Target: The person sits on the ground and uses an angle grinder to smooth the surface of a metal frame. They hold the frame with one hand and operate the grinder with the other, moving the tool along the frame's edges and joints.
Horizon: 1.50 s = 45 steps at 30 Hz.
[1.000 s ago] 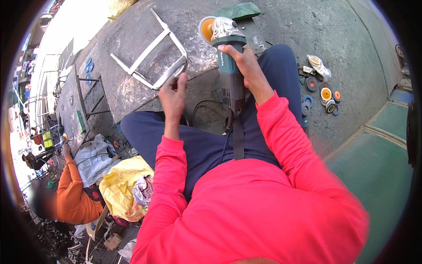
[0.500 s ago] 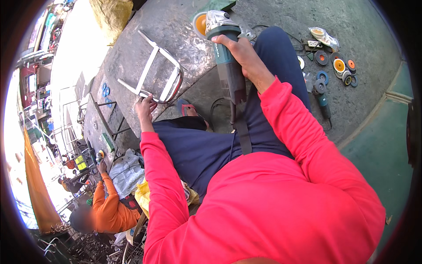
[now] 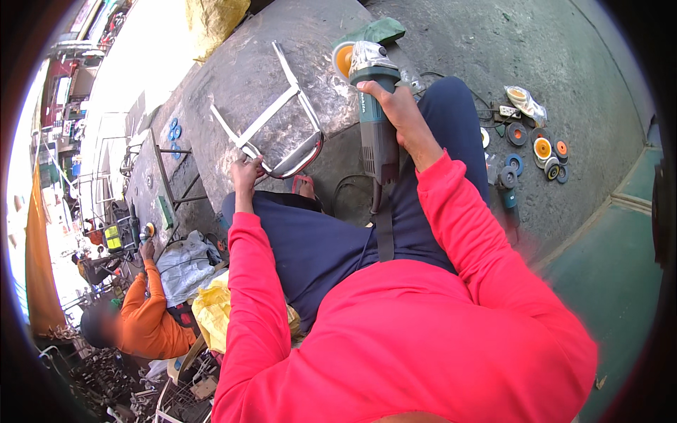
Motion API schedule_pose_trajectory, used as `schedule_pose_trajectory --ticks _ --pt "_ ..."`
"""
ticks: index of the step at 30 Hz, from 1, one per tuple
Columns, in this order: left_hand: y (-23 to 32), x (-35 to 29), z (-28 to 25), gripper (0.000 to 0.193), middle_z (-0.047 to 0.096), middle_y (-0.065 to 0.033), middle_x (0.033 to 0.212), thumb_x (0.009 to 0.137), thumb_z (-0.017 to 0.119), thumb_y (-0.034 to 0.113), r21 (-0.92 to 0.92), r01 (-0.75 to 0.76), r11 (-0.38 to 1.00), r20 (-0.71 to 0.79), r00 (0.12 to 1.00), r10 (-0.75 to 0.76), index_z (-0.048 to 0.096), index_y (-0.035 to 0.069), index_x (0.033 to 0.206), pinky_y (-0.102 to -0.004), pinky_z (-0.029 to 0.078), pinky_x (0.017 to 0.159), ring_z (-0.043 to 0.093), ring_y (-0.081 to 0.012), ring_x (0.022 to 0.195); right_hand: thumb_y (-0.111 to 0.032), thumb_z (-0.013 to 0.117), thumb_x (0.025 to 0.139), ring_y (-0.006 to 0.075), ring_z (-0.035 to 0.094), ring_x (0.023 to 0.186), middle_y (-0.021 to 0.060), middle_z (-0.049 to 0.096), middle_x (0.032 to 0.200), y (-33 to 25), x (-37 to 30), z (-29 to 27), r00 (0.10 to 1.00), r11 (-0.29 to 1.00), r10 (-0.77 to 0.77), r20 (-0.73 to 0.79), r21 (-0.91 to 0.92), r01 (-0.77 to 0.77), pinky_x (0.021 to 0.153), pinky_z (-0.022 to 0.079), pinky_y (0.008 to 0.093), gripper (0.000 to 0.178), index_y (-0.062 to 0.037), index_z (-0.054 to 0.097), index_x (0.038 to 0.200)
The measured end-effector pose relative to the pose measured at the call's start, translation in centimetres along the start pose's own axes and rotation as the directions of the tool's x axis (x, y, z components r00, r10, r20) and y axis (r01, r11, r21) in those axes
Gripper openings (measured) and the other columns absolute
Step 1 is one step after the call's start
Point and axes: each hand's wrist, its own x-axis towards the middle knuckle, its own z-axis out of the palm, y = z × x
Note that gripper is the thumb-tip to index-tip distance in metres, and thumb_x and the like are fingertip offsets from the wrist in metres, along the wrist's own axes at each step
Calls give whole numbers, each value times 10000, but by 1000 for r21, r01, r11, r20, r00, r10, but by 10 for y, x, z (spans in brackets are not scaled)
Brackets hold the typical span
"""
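Observation:
My right hand [image 3: 403, 118] is closed round the dark green body of an angle grinder [image 3: 377, 141], thumb across its upper part. The grinder's orange-and-white disc [image 3: 343, 60] points to the far left, apart from the metal. My left hand [image 3: 247, 173] grips the near-left corner of a shiny metal frame [image 3: 271, 113] with two long legs, a crossbar and a curved end. The frame rests on a grey, scuffed work surface [image 3: 211, 92]. Whether the disc is spinning cannot be made out.
A green block [image 3: 379, 31] lies beyond the grinder. Several grinding discs [image 3: 542, 148], a power strip [image 3: 509, 112] and a second grinder [image 3: 509, 201] lie at right. At left, a co-worker in orange [image 3: 159, 317] holds another grinder [image 3: 147, 231]. A yellow sack [image 3: 215, 28] stands far left.
The whole view has shifted, so frame and grinder appear farther right and slightly lower. My left fingers look more tightly curled on the frame's corner. The right hand keeps its hold.

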Motion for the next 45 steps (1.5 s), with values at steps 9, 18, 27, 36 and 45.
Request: schedule_pose_trajectory --ticks 9,18,27,36,45 --pt "5 5 20 275 694 -146 717 829 760 115 68 -79 995 -2 997 79 646 -114 929 -328 549 503 682 -188 567 -262 796 762 136 609 595 62 644 777 2 2 21 998 995 23 59 -102 -17 514 483 308 384 37 674 971" --pt "97 -63 58 488 689 -238 762 892 681 413 334 -309 891 -105 927 361 714 -74 900 -432 535 633 700 -373 717 -301 802 766 143 608 570 69 648 768 -7 52 50 995 916 -28 97 -397 65 495 476 313 416 55 672 936" --pt "138 -117 191 832 591 -116 1048 607 911 248 -718 119 685 405 873 273 410 0 1223 -309 548 718 641 -173 873 -386 821 733 170 631 605 107 675 735 0 85 75 992 374 -112 54 -923 93 554 486 354 527 100 688 887" --pt "119 -105 232 728 633 -118 1022 591 877 188 -762 180 621 410 878 248 468 -30 1153 -324 543 757 649 -192 872 -443 793 723 361 726 769 266 694 764 -3 70 90 969 171 -179 169 -965 200 688 548 413 552 91 711 837" --pt "117 -105 237 727 653 -129 1007 615 890 301 -656 147 740 366 920 142 500 -45 1122 -322 536 737 658 -188 870 -424 790 727 347 727 808 249 704 803 2 69 95 966 155 -174 194 -963 221 711 548 408 517 64 720 885"
